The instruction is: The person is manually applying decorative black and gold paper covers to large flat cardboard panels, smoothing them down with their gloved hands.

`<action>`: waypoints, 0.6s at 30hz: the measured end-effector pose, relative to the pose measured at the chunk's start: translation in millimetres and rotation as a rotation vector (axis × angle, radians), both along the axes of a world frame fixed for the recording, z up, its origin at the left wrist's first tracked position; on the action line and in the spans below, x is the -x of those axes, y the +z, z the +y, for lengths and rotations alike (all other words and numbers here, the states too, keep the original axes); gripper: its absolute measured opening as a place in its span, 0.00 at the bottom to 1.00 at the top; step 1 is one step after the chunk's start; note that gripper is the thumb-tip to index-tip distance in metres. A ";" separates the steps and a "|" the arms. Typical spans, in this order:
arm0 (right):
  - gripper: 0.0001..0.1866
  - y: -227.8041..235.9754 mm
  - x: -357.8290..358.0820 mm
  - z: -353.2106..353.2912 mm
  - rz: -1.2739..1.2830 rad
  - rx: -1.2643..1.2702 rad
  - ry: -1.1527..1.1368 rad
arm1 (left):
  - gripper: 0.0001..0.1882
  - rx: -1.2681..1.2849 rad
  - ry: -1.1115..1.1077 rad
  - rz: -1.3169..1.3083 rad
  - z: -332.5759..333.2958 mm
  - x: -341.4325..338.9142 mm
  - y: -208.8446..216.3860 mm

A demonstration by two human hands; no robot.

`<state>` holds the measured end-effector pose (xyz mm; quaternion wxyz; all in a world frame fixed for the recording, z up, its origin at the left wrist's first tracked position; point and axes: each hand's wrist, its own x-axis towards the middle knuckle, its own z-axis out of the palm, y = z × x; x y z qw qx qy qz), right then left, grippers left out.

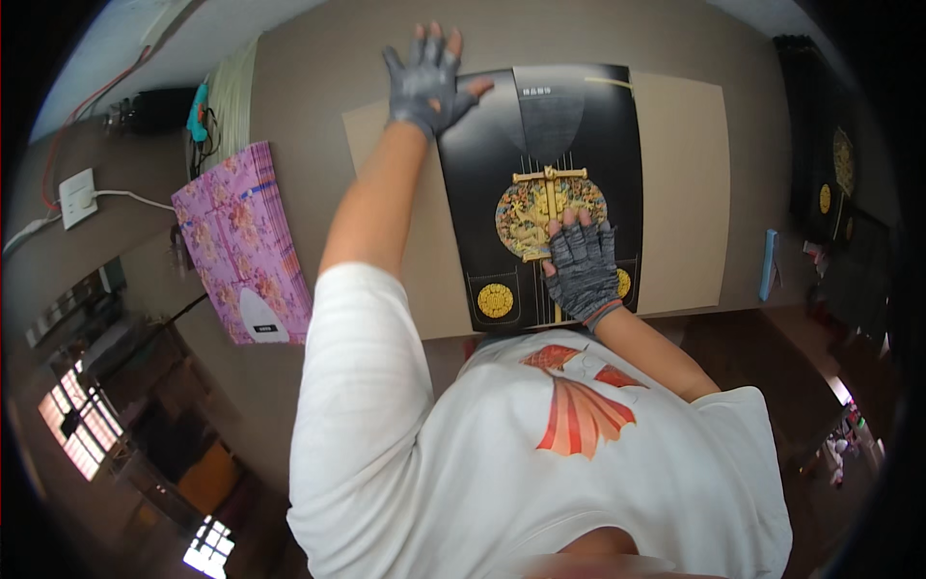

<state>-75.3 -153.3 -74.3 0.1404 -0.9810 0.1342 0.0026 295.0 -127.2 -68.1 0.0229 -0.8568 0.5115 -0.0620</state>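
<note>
A black printed card sheet [482, 154] with gold ornaments lies lengthwise before me. It bears a round colourful medallion in its middle, and its upper part catches the light. Under it, a plain brown cardboard sheet [681, 193] sticks out on both sides. My left hand [424, 92], in a grey fingerless glove, is at the black sheet's far left corner, fingers spread and thumb over the edge. Whether it presses down I cannot tell. Flat on the lower right of the medallion rests my right hand [584, 270], gloved likewise, its fingers stretched out. Neither hand grasps anything.
To the left sits a stack of purple floral printed sheets [236, 246]. Beyond it are a turquoise tool [199, 114] with a dark cord and a white power socket [78, 201]. A blue bar-shaped object [769, 263] and black printed sheets [839, 145] are at the right.
</note>
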 end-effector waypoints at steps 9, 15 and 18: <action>0.36 1.4 -3.0 -1.6 -0.018 0.045 -0.022 | 0.48 0.062 -0.059 -0.058 43.2 67.2 -2.8; 0.34 0.5 -2.9 -5.3 -0.022 0.115 -0.037 | 0.54 -0.018 -0.278 0.514 181.1 257.5 30.0; 0.33 2.9 -4.4 -4.0 -0.115 0.141 -0.044 | 0.51 0.134 -0.203 0.562 204.4 293.9 19.8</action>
